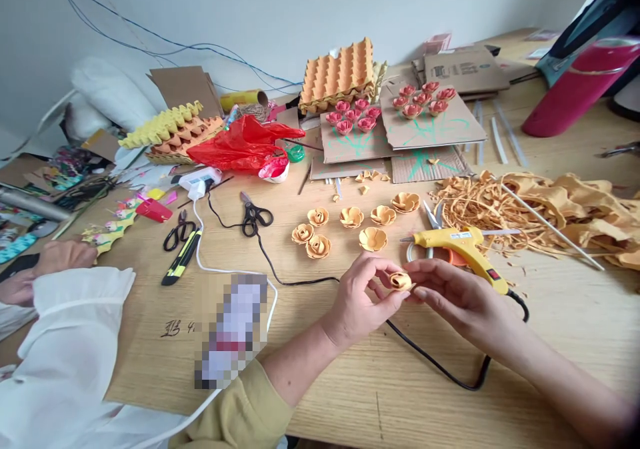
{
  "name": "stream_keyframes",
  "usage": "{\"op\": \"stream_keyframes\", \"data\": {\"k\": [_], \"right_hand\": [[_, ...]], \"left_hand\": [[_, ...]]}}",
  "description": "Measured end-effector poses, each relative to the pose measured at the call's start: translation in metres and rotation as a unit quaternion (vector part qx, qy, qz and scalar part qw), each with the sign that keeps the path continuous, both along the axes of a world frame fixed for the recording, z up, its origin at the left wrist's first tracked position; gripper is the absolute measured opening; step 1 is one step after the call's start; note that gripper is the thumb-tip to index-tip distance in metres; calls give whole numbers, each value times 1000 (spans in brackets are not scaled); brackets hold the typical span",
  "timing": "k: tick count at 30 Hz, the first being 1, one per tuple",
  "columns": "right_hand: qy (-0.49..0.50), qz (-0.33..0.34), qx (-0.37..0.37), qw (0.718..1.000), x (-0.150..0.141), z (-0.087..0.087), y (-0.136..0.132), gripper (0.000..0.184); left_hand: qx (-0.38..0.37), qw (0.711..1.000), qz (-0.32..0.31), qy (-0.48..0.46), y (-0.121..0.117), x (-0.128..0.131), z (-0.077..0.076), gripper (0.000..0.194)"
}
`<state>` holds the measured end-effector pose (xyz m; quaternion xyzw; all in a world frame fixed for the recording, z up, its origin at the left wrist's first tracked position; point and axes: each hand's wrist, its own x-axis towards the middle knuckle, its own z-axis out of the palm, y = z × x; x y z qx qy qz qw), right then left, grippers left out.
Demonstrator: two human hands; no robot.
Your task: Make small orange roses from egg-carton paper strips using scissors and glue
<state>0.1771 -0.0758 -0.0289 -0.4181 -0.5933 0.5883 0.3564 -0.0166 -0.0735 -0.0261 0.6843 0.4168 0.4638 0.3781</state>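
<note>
Between my two hands is a small rolled paper flower point(400, 280) in pale orange, its spiral centre facing up. My left hand point(361, 296) pinches it from the left, thumb in front and fingers behind. From the right, the fingertips of my right hand point(457, 297) close on its edge. Just beyond lie several loose flowers of the same colour: an open petal cup point(373, 239) nearest my hands, and a finished-looking rose point(319, 246) further left. A yellow hot glue gun point(460, 241) rests behind my right hand, its black cord running under my wrists.
Scissors point(256, 216) and a utility knife point(183, 257) lie left of the flowers. Orange scraps point(480, 202) are heaped at right, near a pink bottle point(583, 89). Red flowers stand on cardboard point(433, 132) at the back. A co-worker's hand point(65, 262) is at far left.
</note>
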Motion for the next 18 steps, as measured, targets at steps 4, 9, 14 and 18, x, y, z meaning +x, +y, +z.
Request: {"op": "stream_keyframes", "data": {"k": [4,9,14,18], "right_hand": [[48,8,-37,998,-4,-4,1,33],[51,-3,-43,998,-5,-1,2,36],[74,-3,-47,996,-7,2,1,30],[76,0,-50,996,-8,5,1,25]], "left_hand": [[3,1000,-13,10,-2,0,0,18],[8,999,-25,20,-1,-1,2,18],[11,999,-27,27,-2,-1,3,16],[22,999,-26,31,-3,-1,2,15]]}}
